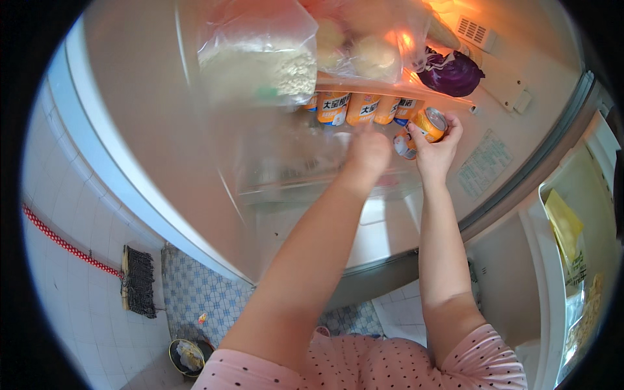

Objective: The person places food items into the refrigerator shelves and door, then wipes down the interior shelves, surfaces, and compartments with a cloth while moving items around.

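My right hand (436, 148) grips an orange drink can (428, 127) by its sides. The can is tilted, its metal top facing up and to the right. My left hand (371, 148) is blurred, fingers curled, just in front of a row of similar orange cans (361, 110). Whether it touches or holds anything is hidden. These cans stand side by side under the front edge of a refrigerator shelf (385, 87). Behind my left hand lies a clear plastic drawer or shelf front (292, 187), partly blurred.
Above the cans sit a clear bag of pale grainy food (258, 68), bagged round pale items (373, 56) and a cut purple cabbage (451, 73). The open refrigerator door (531, 234) with stocked pockets is at right. A broom (139, 282) and a bin (187, 358) are lower left.
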`<state>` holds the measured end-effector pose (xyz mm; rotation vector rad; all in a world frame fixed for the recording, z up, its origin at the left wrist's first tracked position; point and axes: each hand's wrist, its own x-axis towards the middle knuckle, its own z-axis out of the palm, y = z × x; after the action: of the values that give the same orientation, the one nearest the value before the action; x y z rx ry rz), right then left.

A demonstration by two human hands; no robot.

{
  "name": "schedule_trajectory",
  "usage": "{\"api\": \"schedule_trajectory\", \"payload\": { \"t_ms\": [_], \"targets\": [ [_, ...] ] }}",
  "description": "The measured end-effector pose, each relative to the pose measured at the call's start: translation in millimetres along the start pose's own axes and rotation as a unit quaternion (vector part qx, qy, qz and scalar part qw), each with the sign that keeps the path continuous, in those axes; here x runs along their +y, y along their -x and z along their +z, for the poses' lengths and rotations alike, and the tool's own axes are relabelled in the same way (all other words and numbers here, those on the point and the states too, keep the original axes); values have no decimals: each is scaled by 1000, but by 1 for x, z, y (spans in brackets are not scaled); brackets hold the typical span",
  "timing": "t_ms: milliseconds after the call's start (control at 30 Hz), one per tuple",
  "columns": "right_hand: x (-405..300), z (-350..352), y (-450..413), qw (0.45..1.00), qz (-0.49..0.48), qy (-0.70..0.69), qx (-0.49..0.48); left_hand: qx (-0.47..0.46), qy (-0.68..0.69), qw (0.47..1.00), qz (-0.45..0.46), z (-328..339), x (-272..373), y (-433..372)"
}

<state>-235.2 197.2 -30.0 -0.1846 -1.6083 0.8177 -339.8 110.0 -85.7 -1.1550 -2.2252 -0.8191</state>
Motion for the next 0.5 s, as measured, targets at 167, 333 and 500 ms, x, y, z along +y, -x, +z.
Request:
{"api": "schedule_trajectory", "payload": {
  "t_ms": [167,333,500],
  "targets": [
    [28,-13,-21,996,-24,83,15,-171,16,985,-24,-57,56,-7],
    [45,-8,-24,998,60,3,-27,-44,-121,973,-190,-78,-3,3],
    [32,18,-12,992,-38,105,-49,43,-167,963,-208,-55,-129,18]
  ]
}}
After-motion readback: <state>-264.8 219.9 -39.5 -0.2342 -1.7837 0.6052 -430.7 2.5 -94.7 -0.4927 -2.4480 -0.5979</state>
